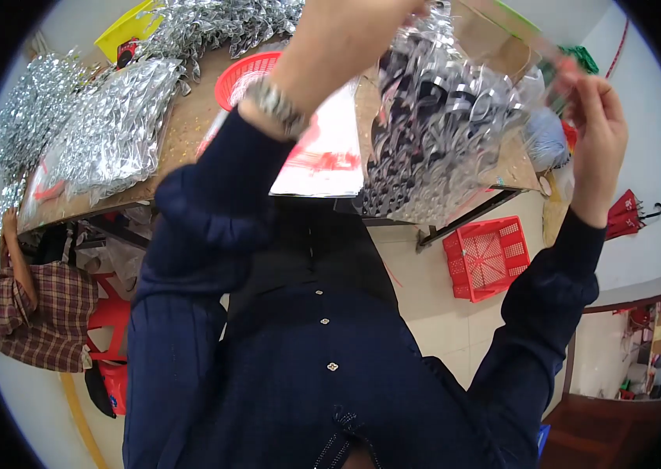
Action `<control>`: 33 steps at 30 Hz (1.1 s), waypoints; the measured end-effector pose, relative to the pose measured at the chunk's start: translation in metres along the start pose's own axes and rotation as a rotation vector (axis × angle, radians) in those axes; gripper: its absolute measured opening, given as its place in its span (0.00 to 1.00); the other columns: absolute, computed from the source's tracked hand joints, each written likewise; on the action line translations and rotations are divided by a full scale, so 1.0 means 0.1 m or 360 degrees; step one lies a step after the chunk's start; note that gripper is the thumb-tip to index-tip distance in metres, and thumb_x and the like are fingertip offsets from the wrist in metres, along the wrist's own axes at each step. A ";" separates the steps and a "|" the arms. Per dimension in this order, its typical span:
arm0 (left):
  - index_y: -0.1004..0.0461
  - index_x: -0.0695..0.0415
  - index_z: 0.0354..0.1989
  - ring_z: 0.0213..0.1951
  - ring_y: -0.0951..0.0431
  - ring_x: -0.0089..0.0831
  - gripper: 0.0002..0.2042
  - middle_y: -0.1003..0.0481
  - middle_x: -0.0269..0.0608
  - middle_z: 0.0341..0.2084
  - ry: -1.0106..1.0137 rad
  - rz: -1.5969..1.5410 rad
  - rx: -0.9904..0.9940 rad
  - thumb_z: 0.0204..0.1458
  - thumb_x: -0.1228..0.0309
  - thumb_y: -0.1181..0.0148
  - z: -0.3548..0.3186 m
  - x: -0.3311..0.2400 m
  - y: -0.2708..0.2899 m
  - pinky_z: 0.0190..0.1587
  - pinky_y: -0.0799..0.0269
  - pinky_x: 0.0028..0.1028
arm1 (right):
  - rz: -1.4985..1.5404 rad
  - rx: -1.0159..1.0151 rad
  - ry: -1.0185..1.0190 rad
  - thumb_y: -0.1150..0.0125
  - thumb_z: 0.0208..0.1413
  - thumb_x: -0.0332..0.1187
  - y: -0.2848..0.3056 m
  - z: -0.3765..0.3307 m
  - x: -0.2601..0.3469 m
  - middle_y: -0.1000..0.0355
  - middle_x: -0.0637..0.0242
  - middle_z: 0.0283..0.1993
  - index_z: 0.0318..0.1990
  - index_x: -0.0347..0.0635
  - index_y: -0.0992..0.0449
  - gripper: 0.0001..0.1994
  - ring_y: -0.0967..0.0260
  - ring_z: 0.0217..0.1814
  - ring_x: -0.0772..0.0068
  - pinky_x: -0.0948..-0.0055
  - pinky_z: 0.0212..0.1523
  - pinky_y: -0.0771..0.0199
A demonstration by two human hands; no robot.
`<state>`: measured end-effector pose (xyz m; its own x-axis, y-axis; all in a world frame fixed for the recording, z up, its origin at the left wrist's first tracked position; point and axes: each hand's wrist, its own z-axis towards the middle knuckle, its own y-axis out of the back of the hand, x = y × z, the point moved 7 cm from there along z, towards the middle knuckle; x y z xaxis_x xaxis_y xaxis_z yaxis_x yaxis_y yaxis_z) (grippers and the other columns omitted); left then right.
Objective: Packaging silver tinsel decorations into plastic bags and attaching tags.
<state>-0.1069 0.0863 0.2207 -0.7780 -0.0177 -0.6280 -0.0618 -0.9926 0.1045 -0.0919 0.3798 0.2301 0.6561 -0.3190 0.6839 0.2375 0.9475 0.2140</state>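
Observation:
A clear plastic bag of curly silver tinsel (456,117) hangs tilted over the front edge of the table, between my hands. My left hand (354,31) reaches across to its top, fingers curled in at the upper edge of the view and partly cut off. A metal watch (276,108) is on that wrist. At the right, my right hand (600,117) is raised, thumb and fingers pinched on the bag's clear, red-marked edge, which is blurred. Under my left forearm lies a stack of flat bags with white and red print (319,160).
More silver tinsel bundles (123,125) cover the table's left, near a red basket (233,78) and a yellow bin (123,31). A red crate (487,258) stands on the floor at right. Another person in a plaid shirt (33,305) works at far left.

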 end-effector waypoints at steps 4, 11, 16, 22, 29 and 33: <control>0.25 0.61 0.31 0.28 0.26 0.20 0.07 0.25 0.34 0.25 -0.0013 -0.0154 -0.0066 0.58 0.71 0.45 0.47 0.02 -0.01 0.31 0.30 0.19 | -0.0004 -0.0023 0.0156 0.47 0.65 0.34 -0.14 0.41 0.08 0.23 0.68 0.41 0.46 0.39 0.25 0.10 0.29 0.38 0.84 0.86 0.37 0.34; 0.24 0.60 0.31 0.27 0.26 0.19 0.07 0.24 0.33 0.24 -0.0267 -0.0221 -0.0162 0.57 0.70 0.45 0.84 0.04 0.16 0.31 0.29 0.19 | 0.0087 -0.0059 0.0317 0.49 0.66 0.35 -0.09 0.83 0.05 0.24 0.61 0.50 0.48 0.38 0.26 0.11 0.25 0.50 0.75 0.84 0.44 0.29; 0.24 0.61 0.31 0.26 0.26 0.19 0.08 0.25 0.33 0.24 -0.0079 0.0009 -0.0123 0.57 0.69 0.44 0.75 0.43 -0.06 0.29 0.31 0.19 | 0.0168 -0.0102 0.0118 0.44 0.63 0.36 -0.04 1.00 -0.71 0.22 0.65 0.42 0.45 0.39 0.26 0.11 0.24 0.44 0.78 0.83 0.42 0.28; 0.25 0.59 0.32 0.26 0.27 0.17 0.07 0.25 0.31 0.25 0.0049 -0.0269 -0.0218 0.58 0.69 0.45 0.72 0.69 0.01 0.28 0.32 0.18 | 0.0373 0.0034 -0.0067 0.44 0.64 0.37 -0.43 0.75 -0.72 0.23 0.66 0.44 0.48 0.41 0.27 0.11 0.27 0.45 0.81 0.84 0.42 0.30; 0.26 0.59 0.34 0.28 0.28 0.14 0.07 0.25 0.30 0.26 0.0074 -0.0351 -0.0247 0.59 0.70 0.45 0.63 0.65 0.01 0.31 0.33 0.15 | 0.0402 0.0341 -0.0103 0.41 0.61 0.35 -0.66 0.73 -0.82 0.23 0.73 0.37 0.44 0.42 0.23 0.09 0.29 0.40 0.85 0.85 0.41 0.34; 0.26 0.60 0.36 0.28 0.29 0.14 0.07 0.26 0.29 0.26 -0.0074 -0.0417 -0.0257 0.59 0.70 0.45 0.56 0.61 0.01 0.31 0.34 0.15 | 0.0597 0.0268 -0.0120 0.42 0.61 0.34 -0.67 0.65 -0.81 0.24 0.73 0.36 0.40 0.43 0.22 0.07 0.29 0.40 0.84 0.84 0.42 0.34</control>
<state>-0.1892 0.0908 0.2252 -0.7766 0.2433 -0.5811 -0.1670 -0.9689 -0.1826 -0.2076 0.3438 0.2052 0.6192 0.0454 0.7839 -0.1325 0.9901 0.0473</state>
